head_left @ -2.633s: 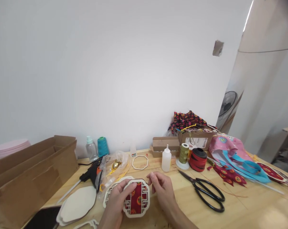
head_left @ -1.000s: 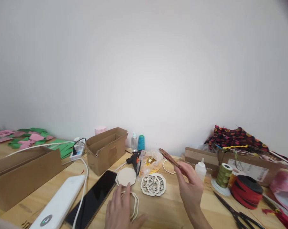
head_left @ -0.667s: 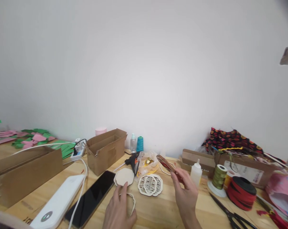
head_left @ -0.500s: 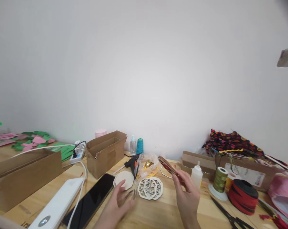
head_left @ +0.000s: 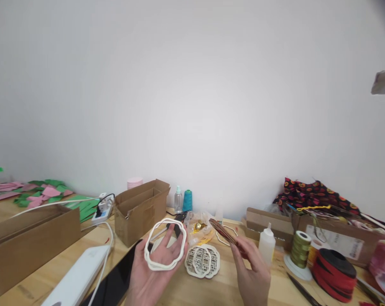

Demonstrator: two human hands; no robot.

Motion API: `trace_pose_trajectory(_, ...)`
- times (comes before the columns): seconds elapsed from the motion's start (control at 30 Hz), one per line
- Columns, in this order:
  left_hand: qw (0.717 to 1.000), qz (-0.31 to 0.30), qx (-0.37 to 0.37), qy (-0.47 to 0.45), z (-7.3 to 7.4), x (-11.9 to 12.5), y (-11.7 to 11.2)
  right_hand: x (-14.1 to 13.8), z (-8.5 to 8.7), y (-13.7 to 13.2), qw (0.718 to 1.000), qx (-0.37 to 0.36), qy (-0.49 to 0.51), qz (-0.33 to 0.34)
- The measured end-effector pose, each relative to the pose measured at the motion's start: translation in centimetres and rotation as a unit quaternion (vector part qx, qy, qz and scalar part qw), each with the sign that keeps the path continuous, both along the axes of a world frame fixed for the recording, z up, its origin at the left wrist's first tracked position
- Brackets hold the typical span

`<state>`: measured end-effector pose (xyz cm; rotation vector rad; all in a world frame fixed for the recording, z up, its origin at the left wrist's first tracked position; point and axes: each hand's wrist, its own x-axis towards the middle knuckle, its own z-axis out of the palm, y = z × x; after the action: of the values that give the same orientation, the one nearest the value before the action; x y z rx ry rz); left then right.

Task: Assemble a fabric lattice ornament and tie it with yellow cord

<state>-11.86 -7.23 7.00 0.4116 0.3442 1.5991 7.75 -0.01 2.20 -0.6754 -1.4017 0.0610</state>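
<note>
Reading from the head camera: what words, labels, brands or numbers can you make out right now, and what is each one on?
No text here can be read for certain.
White printed label on the cardboard box: too blurred to read.
Round mark at the end of the white cabled device: cut off by the picture edge, unreadable.

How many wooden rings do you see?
3: two stacked wooden rings on the open left hand, one wooden ring on the workbench beyond the right hand. More may be hidden.
</note>
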Motion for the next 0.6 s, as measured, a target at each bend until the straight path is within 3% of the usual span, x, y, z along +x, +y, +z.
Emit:
trace_pose_trajectory(0.1,0.982,0.087,-0.019,0.167,-0.1,-1.4,1.1,0.0,0.1,-0.1,1.0,-0.003,0.001,-0.003)
trace_pose_trajectory(0.13,0.952,0.147,-0.033,0.266,-0.2,-2.0,1.7,0.0,0.2,-0.2,1.0,-0.003,0.003,-0.003)
trace_pose_trajectory(0.17,0.895,0.222,-0.057,0.383,-0.4,-2.6,2.3,0.0,0.3,-0.2,1.0,-0.004,0.004,-0.003)
trace_pose_trajectory(0.2,0.812,0.278,-0.077,0.507,-0.7,-3.1,3.0,0.0,0.3,-0.2,1.0,-0.004,0.004,-0.002)
trace_pose_trajectory(0.3,0.741,0.302,-0.096,0.592,-1.7,-3.9,4.7,0.0,0.4,-0.3,1.0,-0.003,-0.001,0.001)
trace_pose_trajectory(0.4,0.701,0.294,-0.103,0.641,-2.4,-3.6,5.5,0.0,0.3,-0.1,1.0,0.002,-0.005,0.004)
trace_pose_trajectory(0.5,0.67,0.303,-0.112,0.668,-2.4,-2.5,4.8,0.0,0.1,0.1,1.0,0.003,0.0,-0.002)
trace_pose_trajectory(0.57,0.673,0.296,-0.083,0.673,-2.4,-1.5,3.2,0.1,0.1,0.1,1.0,0.002,0.008,-0.009)
trace_pose_trajectory(0.6,0.699,0.278,-0.033,0.658,-2.6,-0.9,2.1,0.1,0.1,0.0,1.0,0.0,0.011,-0.009)
